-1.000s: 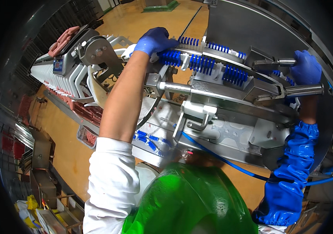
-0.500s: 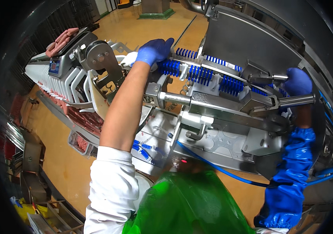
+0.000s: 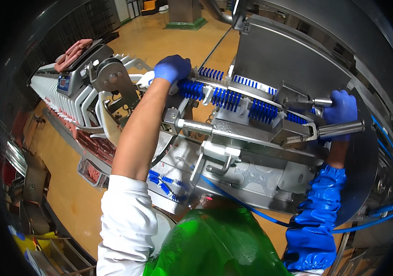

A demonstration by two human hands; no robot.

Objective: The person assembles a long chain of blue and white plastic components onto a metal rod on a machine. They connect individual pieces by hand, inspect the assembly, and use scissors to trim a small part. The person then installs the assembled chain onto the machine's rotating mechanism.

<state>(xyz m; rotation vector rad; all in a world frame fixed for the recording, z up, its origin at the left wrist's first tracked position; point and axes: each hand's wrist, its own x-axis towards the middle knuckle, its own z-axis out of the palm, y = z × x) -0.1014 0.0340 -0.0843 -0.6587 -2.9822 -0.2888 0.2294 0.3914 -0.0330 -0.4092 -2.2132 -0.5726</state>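
My left hand [image 3: 172, 68], in a blue glove, is closed at the left end of a sausage machine's blue toothed belts [image 3: 226, 98]. Whatever its fingers may hold is hidden from me. At the other end of the belts, my right hand [image 3: 342, 109], also gloved in blue, curls behind two steel handles, the upper short one [image 3: 321, 102] and the lower long one [image 3: 342, 129]. The fingers are bent, but their grip is out of sight. Between the hands, the belts run in a steel frame [image 3: 244, 133] with white brackets.
Pink sausages [image 3: 73, 54] lie on a scale [image 3: 64, 83] at the left, above a row of white hooks [image 3: 67, 99] hung with more sausages. Loose blue toothed pieces [image 3: 165, 184] rest on a white tray before me. A blue hose [image 3: 251, 209] crosses near my apron.
The whole view has shifted, so the machine sits further left. My left fingers, stretched out before, are now more curled. My right hand remains by the steel handles, its knuckles turned more upward.
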